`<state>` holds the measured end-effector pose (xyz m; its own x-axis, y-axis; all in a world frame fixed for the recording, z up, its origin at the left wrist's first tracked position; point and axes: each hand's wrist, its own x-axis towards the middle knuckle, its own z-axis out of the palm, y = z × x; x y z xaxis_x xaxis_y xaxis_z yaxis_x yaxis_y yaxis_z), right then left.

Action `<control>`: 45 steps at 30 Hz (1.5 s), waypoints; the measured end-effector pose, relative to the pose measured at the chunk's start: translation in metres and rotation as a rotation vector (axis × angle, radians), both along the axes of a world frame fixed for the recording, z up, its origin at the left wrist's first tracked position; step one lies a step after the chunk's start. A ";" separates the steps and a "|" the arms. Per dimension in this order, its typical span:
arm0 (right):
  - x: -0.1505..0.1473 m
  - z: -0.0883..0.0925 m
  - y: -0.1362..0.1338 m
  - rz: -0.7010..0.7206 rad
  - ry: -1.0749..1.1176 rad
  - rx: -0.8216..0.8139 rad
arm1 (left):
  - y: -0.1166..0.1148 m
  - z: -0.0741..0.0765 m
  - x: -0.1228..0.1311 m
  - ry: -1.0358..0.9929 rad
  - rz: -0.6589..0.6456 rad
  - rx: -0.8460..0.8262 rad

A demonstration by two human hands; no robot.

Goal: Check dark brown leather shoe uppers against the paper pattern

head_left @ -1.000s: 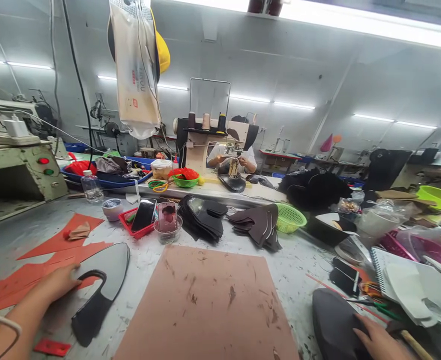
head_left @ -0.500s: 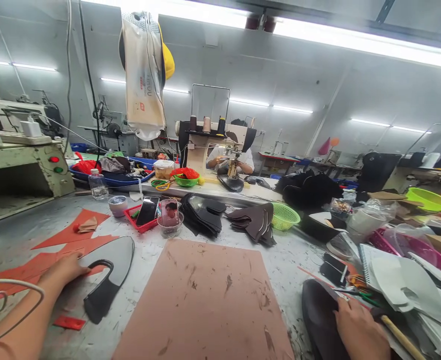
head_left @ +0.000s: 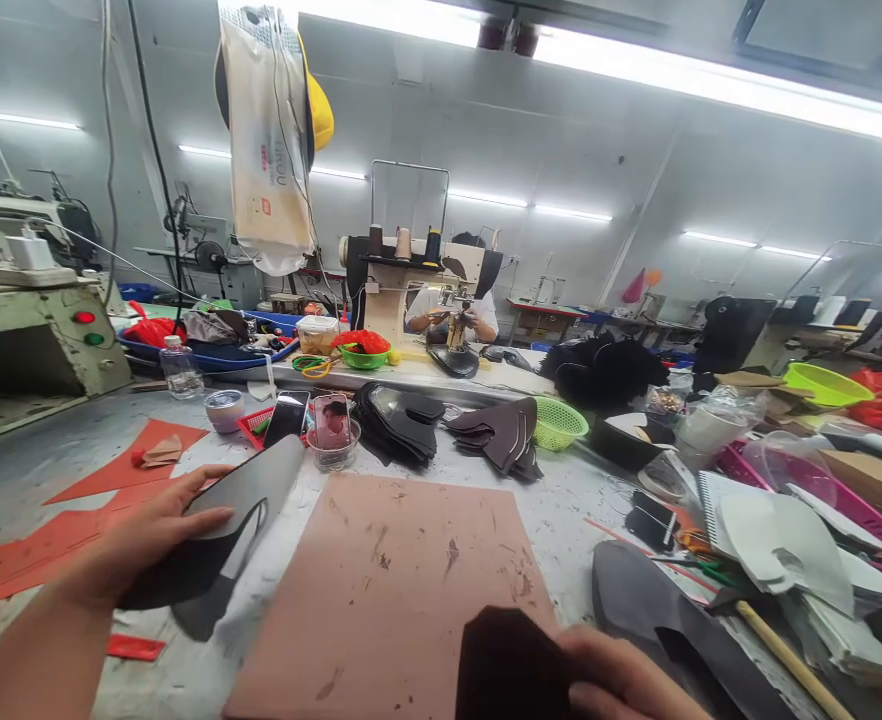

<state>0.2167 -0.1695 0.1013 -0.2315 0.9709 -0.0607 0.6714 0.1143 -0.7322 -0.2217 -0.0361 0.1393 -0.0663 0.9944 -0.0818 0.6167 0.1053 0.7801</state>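
On the left, my left hand [head_left: 163, 530] pinches a grey-and-black curved shoe upper piece [head_left: 265, 485], thumb on its face, tilted up from the table. Beneath it lies another dark shape, perhaps its shadow or a second piece; I cannot tell which. My right hand [head_left: 625, 670] grips a dark brown shoe upper piece [head_left: 512, 655] over the lower right of the pinkish-brown work board [head_left: 396, 590]. To the right of the board rest more dark shoe upper pieces [head_left: 636, 585], with a curved cut-out showing.
Behind the board lie black pieces [head_left: 396, 425], brown pieces [head_left: 497, 435], a light green basket [head_left: 561, 425] and phones [head_left: 332, 425]. Orange scraps [head_left: 118, 500] spread at left. A wooden handle [head_left: 790, 660] and white patterns [head_left: 782, 545] crowd the right. A person sits behind a sewing machine [head_left: 381, 300].
My left hand has picked up the grey-and-black piece from the table and tilted it. My right hand has brought a dark piece leftward from the right-hand pieces to over the board.
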 end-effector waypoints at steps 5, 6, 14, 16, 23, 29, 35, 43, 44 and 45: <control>0.013 -0.002 0.016 -0.287 -0.091 0.272 | -0.017 -0.029 0.087 -0.321 -0.210 -0.039; 0.018 -0.003 0.019 -0.323 -0.139 0.349 | -0.017 -0.046 0.101 -0.251 -0.246 -0.010; 0.031 0.000 0.014 -0.387 -0.514 0.857 | -0.031 -0.136 0.142 0.552 -0.714 0.190; 0.020 0.003 0.016 -0.286 -0.535 0.920 | -0.036 -0.136 0.142 0.574 -0.739 0.155; -0.045 0.028 0.022 0.280 -0.330 0.926 | -0.034 -0.097 0.153 0.215 -0.641 0.172; -0.054 0.038 0.027 0.254 0.030 0.694 | -0.029 -0.045 0.149 -0.586 -0.772 -0.056; -0.053 -0.031 0.060 -0.106 0.418 0.054 | -0.038 -0.062 0.158 -0.794 -0.455 -0.385; -0.074 -0.082 0.056 -0.272 0.455 -0.178 | -0.044 -0.113 0.159 -0.362 -0.243 -0.278; -0.075 -0.083 0.057 -0.261 0.433 -0.145 | -0.041 -0.115 0.158 -0.271 -0.244 -0.221; -0.075 -0.083 0.059 -0.246 0.409 -0.108 | -0.037 -0.116 0.157 -0.195 -0.258 -0.168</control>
<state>0.1420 -0.1103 0.0185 -0.0216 0.9931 -0.1157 0.3237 -0.1025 -0.9406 -0.0646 -0.0733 0.0237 0.2180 0.9480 -0.2318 0.4811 0.1022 0.8707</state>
